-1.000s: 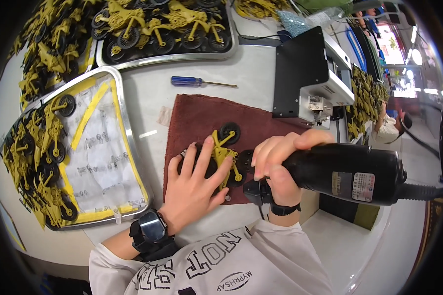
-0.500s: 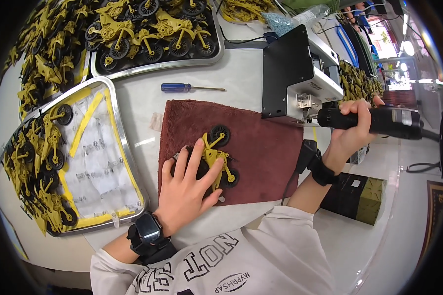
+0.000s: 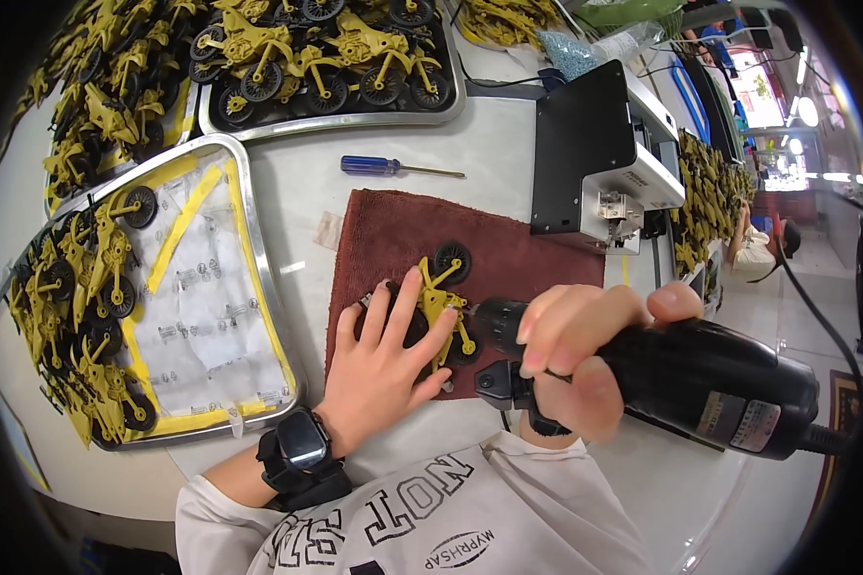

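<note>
The yellow toy motorcycle (image 3: 438, 305) lies on its side on the brown cloth (image 3: 508, 251) at mid-frame — the cloth likely stops it sliding. The left hand (image 3: 385, 372) lies flat over it, fingers spread, pinning it down. The right hand (image 3: 573, 353) is wrapped tight around the black electric screwdriver (image 3: 683, 379), held nearly level, its tip at the toy's frame.

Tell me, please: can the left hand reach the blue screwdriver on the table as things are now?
Probably yes, once it lets go. The left hand presses flat on the yellow toy motorcycle, and the blue screwdriver lies beyond the brown cloth with only bare table around it.
</note>
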{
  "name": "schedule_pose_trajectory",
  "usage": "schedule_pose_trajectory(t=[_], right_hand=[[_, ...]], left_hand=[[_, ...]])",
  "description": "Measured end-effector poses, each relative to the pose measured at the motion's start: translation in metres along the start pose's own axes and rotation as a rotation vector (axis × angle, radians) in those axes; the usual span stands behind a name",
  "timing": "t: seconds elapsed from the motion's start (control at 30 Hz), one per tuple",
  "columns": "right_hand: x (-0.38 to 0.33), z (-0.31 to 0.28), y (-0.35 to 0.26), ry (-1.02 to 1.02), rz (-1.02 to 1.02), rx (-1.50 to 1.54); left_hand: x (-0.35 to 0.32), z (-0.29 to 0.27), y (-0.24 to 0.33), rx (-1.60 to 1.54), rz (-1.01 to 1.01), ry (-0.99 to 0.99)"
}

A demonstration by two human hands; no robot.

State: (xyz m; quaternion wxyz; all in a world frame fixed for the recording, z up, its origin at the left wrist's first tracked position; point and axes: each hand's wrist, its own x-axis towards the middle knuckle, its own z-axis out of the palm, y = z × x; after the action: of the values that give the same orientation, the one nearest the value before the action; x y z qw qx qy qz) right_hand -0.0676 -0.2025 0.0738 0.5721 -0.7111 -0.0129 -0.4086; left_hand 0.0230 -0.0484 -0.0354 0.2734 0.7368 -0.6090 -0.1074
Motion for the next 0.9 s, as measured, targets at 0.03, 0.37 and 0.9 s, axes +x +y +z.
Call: schedule_pose_trajectory(t=[0.03,0.37,0.9], right_hand=[[0.0,-0.001,0.002,-0.084,0.031,0.076],[-0.006,0.016,0.027,-0.074,0.054,0.01],[-0.006,0.014,0.017,-0.127,0.027,-0.04]], left_hand=[[0.0,0.0,0.0,-0.012,0.005,0.011],[0.0,-0.005,0.0,-0.035,-0.019,0.0],[0.0,-0.006,-0.002,-0.063,-0.011,-0.001]])
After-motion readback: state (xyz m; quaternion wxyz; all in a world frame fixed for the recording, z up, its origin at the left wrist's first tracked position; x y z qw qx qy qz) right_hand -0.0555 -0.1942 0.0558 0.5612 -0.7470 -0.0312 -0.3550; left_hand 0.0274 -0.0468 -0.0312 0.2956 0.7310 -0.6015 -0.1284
